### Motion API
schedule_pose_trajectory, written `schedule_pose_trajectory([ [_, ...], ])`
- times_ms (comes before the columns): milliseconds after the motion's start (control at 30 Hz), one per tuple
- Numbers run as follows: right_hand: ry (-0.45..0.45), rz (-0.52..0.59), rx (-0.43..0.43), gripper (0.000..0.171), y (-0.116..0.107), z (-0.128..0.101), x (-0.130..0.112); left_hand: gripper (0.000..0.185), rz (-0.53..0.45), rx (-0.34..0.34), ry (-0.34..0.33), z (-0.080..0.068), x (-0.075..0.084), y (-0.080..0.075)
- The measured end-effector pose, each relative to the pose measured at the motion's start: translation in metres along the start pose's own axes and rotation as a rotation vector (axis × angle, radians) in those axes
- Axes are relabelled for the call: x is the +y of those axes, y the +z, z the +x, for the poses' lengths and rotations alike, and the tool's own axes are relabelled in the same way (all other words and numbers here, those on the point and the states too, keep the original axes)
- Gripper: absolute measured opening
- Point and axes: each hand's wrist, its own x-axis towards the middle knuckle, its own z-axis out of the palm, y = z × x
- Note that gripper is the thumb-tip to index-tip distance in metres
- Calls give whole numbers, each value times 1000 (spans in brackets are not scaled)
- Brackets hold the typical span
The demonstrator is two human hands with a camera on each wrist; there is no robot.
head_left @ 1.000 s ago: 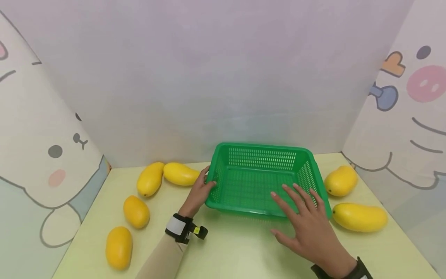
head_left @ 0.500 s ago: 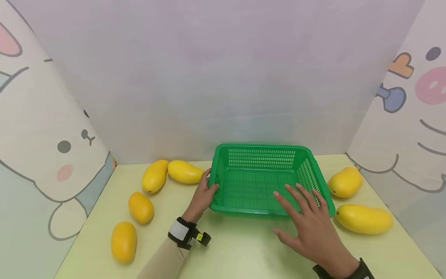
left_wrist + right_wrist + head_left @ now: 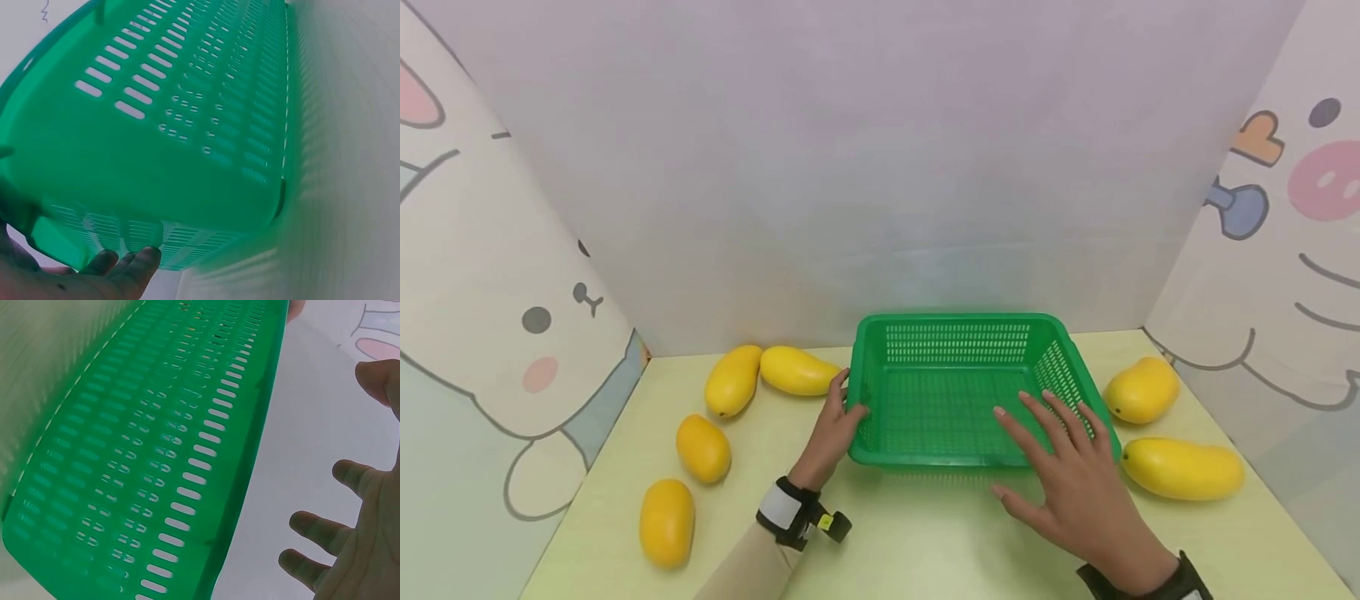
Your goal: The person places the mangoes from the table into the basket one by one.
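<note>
A green plastic basket (image 3: 955,460) with slotted walls stands on the table near the back wall, and its inside shows bare. My left hand (image 3: 831,433) grips its left end, thumb over the rim and fingers on the outer side. In the left wrist view the fingertips (image 3: 145,257) lie against the basket's end wall. My right hand (image 3: 1078,492) hovers above the basket's near right corner, fingers spread and holding nothing. The right wrist view shows those fingers (image 3: 319,528) apart from the basket's rim (image 3: 240,506).
On the left lie several yellow mangoes, among them one mango (image 3: 667,523) nearest me and another mango (image 3: 797,371) close to my left hand. Two more, a rounder mango (image 3: 1142,390) and a longer mango (image 3: 1183,469), lie right of the basket. Cartoon-printed walls surround the table.
The basket has turned slightly, its left end coming a little nearer me together with my left hand. My right hand stays spread over the right corner. The head view has shifted slightly.
</note>
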Motion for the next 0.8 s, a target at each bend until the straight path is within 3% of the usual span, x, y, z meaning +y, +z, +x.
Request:
schedule_pose_trajectory([
  [533, 5, 3, 4, 79, -1, 3, 5, 72, 41, 50, 20, -2, -5, 8],
  [800, 19, 3, 11, 81, -7, 5, 12, 71, 49, 40, 44, -5, -5, 8],
])
